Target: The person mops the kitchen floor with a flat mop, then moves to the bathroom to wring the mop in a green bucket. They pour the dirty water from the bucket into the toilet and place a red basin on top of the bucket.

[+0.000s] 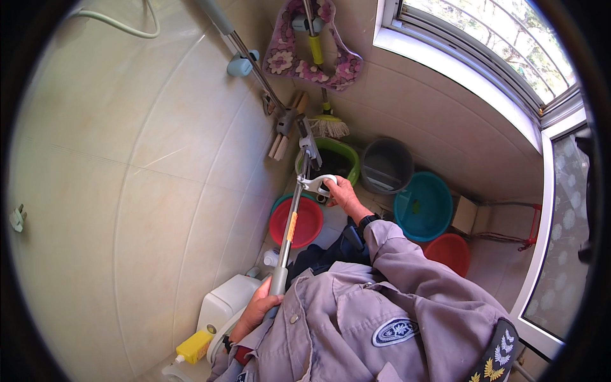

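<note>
My left hand (258, 308) is closed around the grey grip of a steel-poled mop (286, 250), low at the left of my body. Farther up the pole, the fingers of my right hand (341, 191) hold its white plastic lever (312, 183). An orange sticker is on the pole between my hands. The mop's grey head (310, 145) points away from me, beside a green basin (351, 155); whether they touch I cannot tell. The pole passes over a red basin (305, 222). The underside of the mop head is hidden.
Another steel-poled mop (258, 69) hangs by the left tiled wall. A string mop (329, 126) and a floral toilet seat cover (281, 62) are in the corner. A grey bucket (387, 164), a teal basin (422, 205), a toilet (229, 301) and a yellow bottle (194, 346) stand around me.
</note>
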Action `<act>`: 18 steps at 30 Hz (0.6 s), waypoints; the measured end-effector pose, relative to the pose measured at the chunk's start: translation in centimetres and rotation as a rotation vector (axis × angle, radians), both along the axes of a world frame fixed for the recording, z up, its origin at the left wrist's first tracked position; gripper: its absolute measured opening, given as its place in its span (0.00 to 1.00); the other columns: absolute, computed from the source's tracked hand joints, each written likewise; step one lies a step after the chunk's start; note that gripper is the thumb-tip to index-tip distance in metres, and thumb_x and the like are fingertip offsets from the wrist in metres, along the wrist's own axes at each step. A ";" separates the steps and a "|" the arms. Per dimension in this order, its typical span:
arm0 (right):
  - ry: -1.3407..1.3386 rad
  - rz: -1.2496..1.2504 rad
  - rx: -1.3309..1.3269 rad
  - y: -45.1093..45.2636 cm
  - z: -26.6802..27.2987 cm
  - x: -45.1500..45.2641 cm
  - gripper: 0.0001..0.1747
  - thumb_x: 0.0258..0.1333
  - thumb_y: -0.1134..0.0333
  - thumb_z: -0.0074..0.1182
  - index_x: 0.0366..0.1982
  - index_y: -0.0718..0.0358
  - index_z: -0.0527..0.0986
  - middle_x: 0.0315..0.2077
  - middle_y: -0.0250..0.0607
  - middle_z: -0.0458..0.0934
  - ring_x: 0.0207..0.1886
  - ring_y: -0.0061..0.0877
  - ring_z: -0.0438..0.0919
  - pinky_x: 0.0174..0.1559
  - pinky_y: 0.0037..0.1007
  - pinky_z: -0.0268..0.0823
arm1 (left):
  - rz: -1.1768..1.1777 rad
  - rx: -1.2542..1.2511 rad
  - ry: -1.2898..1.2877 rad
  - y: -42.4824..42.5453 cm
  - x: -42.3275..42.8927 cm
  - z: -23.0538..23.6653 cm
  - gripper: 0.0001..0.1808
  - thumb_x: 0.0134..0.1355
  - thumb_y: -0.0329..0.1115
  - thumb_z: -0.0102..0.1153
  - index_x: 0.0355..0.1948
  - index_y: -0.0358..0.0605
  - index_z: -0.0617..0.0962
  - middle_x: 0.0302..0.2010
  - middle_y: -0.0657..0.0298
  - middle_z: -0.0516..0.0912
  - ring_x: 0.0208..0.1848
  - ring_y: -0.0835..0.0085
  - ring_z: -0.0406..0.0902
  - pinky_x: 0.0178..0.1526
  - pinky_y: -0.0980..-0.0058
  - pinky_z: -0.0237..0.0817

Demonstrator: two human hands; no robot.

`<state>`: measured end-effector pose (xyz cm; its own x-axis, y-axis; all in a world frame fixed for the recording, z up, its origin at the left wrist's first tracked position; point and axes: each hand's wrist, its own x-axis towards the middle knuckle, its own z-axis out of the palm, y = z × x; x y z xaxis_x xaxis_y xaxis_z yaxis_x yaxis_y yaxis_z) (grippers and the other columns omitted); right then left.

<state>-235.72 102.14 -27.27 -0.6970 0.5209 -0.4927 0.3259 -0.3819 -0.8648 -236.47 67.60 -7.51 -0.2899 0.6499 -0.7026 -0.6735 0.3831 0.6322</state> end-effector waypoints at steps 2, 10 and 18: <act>-0.001 0.016 -0.010 -0.2 -0.1 0.0 0.20 0.64 0.51 0.53 0.46 0.59 0.78 0.26 0.29 0.71 0.28 0.18 0.72 0.27 0.30 0.78 | 0.013 -0.005 -0.005 -0.2 0.1 0.1 0.41 0.56 0.32 0.56 0.71 0.36 0.61 0.56 0.62 0.73 0.56 0.77 0.71 0.59 0.79 0.62; -0.030 -0.002 0.008 -0.5 -0.8 0.0 0.19 0.62 0.53 0.54 0.45 0.60 0.79 0.29 0.32 0.77 0.27 0.19 0.75 0.21 0.27 0.77 | 0.009 0.004 -0.033 -0.7 0.0 -0.2 0.41 0.56 0.33 0.56 0.71 0.36 0.60 0.56 0.61 0.73 0.55 0.76 0.72 0.59 0.78 0.63; -0.005 -0.008 0.024 -0.2 -0.8 0.0 0.19 0.62 0.53 0.54 0.45 0.60 0.80 0.29 0.32 0.77 0.27 0.20 0.76 0.20 0.27 0.76 | 0.012 0.017 -0.040 -0.5 -0.1 -0.4 0.40 0.56 0.32 0.55 0.71 0.36 0.61 0.55 0.62 0.73 0.54 0.77 0.72 0.58 0.79 0.63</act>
<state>-235.68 101.94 -28.03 -0.6903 0.5382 -0.4836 0.3271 -0.3640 -0.8721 -236.54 67.12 -7.87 -0.2702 0.6583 -0.7026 -0.7028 0.3639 0.6112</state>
